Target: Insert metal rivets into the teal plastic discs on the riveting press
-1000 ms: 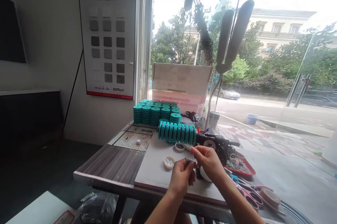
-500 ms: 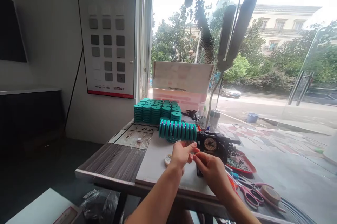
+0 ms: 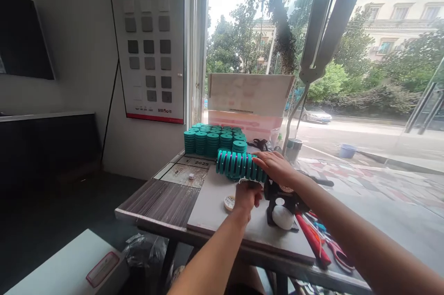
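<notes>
A row of teal spools (image 3: pixel 237 165) sits side by side on the shaft of a small black hand-cranked machine (image 3: pixel 282 193). My right hand (image 3: pixel 275 168) lies over the right end of this row, fingers stretched across the last spools, its thumb hidden. Just below the row is my left hand (image 3: pixel 246 198), fingers curled closed; what they hold, if anything, cannot be made out. A small round dish (image 3: pixel 229 203) with tiny pale pieces is beside my left wrist, on the pale board (image 3: pixel 211 216).
Stacks of teal spools (image 3: pixel 212 140) stand behind the row. At the right lie a red-handled tool (image 3: pixel 314 239) and pink scissors (image 3: pixel 342 258). A small white piece (image 3: pixel 191 176) rests on the table's left part. A folded fan (image 3: pixel 319 40) rises before the window.
My right hand has gone from a pinch near my left hand up onto the spools. My left hand has curled in below the row. The view has shifted, and the machine's base now shows.
</notes>
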A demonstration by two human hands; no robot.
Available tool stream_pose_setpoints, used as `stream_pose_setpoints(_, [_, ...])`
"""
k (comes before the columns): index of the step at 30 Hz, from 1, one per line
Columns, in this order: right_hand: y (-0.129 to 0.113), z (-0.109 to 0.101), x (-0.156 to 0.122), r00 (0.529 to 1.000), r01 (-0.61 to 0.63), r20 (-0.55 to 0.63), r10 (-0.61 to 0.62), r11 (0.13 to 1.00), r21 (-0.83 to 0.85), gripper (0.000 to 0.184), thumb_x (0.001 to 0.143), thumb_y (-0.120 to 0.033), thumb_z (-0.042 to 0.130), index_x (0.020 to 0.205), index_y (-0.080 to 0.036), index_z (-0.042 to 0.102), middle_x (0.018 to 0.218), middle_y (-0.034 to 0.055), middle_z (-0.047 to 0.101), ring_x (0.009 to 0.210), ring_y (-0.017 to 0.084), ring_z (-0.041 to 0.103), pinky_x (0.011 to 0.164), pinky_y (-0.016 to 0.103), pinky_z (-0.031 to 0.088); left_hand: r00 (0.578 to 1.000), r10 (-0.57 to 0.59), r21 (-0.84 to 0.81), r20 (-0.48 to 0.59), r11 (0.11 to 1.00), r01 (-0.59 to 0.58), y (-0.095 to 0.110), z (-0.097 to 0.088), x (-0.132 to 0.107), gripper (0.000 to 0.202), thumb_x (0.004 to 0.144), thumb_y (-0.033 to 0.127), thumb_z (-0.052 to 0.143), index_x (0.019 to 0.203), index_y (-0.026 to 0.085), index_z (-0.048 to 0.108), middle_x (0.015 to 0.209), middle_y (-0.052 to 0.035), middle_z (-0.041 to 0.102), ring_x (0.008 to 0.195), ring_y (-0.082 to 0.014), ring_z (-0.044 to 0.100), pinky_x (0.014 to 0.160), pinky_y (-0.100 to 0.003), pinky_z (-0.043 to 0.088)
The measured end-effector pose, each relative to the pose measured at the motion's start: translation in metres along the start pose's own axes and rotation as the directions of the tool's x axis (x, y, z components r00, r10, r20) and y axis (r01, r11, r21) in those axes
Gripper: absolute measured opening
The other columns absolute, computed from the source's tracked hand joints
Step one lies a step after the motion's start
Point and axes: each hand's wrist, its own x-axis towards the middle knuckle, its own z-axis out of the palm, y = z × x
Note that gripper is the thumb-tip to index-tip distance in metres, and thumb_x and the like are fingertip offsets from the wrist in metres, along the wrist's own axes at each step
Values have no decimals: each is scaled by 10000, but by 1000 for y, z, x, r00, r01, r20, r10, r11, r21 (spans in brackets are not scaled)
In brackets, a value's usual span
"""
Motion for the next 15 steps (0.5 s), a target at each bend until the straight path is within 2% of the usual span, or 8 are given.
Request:
stream_pose_setpoints(5, [4,-4,-2,999,0,46,0,1000,-6,389,931,-369,225,1155,-178,480,1199,82,548,1152,219,446,981,430,250,999,-21,114,-26,993,24,-1,1,28,252,845,269,512,645,117,497,494,84,413,365,-28,331,358,-158,294])
stream_pose_setpoints(9, [2,-5,-1,999,0,32,0,1000,-12,388,935,-366,218,1160,-182,475,1200,82,547,1148,215,451,968,416,271,999,4,212,-42,977,5,0,4,38,241,857,287,489,689,116,512,526,72,433,391,-35,359,386,-166,331])
stream_pose_setpoints(11, [1,-2,-1,1000,5,13,-5,1000,-10,388,931,-371,231,1149,-177,488,1169,89,567,1131,216,467,949,399,300,999,15,273,-30,962,-6,1,-1,36,203,854,266,491,719,117,523,541,68,455,402,-39,378,406,-174,351])
stream_pose_setpoints(13, [1,2,1,1000,14,-13,-14,1000,-1,387,927,-369,250,1138,-168,504,1134,94,587,1111,219,484,932,386,324,1000,19,347,-18,938,-12,5,-11,26,101,779,210,580,789,118,539,614,45,520,425,-52,426,433,-197,385])
stream_pose_setpoints(15, [2,4,2,998,23,-52,-22,1000,16,387,918,-378,277,1140,-165,511,1115,96,594,1098,222,494,927,382,337,999,41,433,-18,901,-29,12,-27,5,336,597,126,704,897,122,552,782,-20,589,524,-110,524,512,-266,449])
